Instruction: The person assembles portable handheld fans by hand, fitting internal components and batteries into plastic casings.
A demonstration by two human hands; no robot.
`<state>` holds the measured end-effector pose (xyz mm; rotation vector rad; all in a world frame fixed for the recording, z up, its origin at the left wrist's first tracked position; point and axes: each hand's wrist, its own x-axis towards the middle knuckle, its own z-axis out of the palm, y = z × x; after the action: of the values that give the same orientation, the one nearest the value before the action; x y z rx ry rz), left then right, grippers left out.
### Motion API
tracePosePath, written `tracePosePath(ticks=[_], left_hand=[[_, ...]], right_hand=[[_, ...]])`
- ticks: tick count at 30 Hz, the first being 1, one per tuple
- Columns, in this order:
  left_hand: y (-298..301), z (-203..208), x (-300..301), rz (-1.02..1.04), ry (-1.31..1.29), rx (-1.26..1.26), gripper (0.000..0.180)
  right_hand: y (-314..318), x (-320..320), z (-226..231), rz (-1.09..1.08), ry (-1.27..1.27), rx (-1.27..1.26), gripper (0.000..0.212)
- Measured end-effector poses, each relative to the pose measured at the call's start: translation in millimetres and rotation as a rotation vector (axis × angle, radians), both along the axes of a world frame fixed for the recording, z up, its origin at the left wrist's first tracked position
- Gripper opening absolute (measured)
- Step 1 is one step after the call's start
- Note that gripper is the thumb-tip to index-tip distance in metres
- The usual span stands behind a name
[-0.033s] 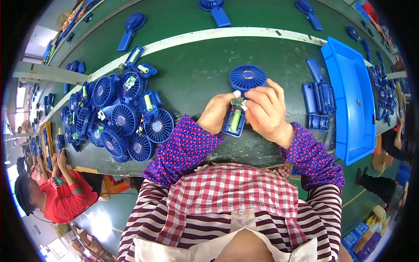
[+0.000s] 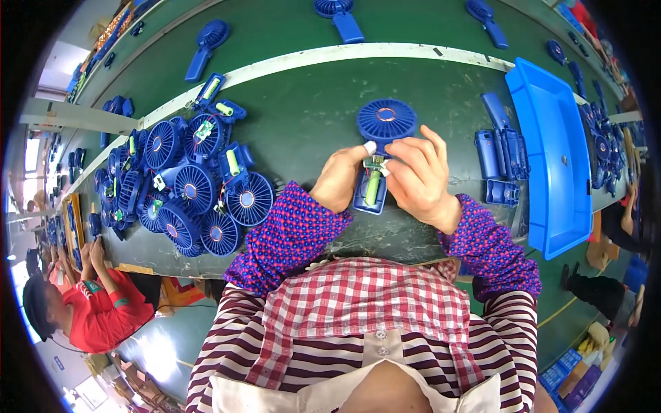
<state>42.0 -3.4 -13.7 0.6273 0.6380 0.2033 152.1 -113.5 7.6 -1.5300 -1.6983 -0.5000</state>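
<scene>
A blue handheld fan (image 2: 387, 120) lies in front of me, its round head pointing away. Its handle is uncovered and shows a light-green battery (image 2: 372, 188) inside. At the top of the handle sits a small green circuit board (image 2: 374, 162) with a digit display, tilted over the opening. My left hand (image 2: 339, 180) is closed on the fan's left side, thumb at the neck by the board. From the right, my right hand (image 2: 421, 180) pinches the board's edge between thumb and fingers; the fingertips partly hide it.
A pile of blue fans (image 2: 194, 189) with exposed boards and batteries is on the left. Blue handle covers (image 2: 506, 153) lie on the right beside a blue tray (image 2: 540, 103). Beyond a white rail (image 2: 289, 63), more fans (image 2: 348, 26) lie on green surface. A person in red (image 2: 110, 310) sits left.
The fan has shifted slightly left and stands a little straighter. The board's display now shows more fully between my fingers. Both hands keep nearly the same place.
</scene>
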Motion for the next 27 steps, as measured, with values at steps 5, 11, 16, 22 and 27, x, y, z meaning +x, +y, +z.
tracePosePath(ticks=[5, 11, 16, 22, 27], left_hand=[[-4.7, 8.8, 1.7, 0.044, -0.042, 0.082, 0.023], [-11.5, 11.4, 2.3, 0.072, -0.052, 0.143, 0.022], [-10.7, 7.7, -2.3, 0.021, 0.034, 0.167, 0.021], [-11.7, 16.4, -5.8, -0.050, 0.181, 0.162, 0.024], [-7.3, 17.7, -6.8, -0.086, 0.224, 0.130, 0.026]], right_hand=[[-5.7, -2.6, -15.9, -0.048, 0.083, 0.028, 0.022], [-8.3, -1.6, -17.1, -0.028, 0.068, 0.002, 0.020], [-10.7, 2.3, -15.8, -0.002, 0.104, -0.093, 0.019], [-11.8, 4.4, -7.8, 0.081, 0.279, -0.201, 0.019], [-8.6, 14.5, -2.9, 0.158, 0.463, -0.265, 0.015]])
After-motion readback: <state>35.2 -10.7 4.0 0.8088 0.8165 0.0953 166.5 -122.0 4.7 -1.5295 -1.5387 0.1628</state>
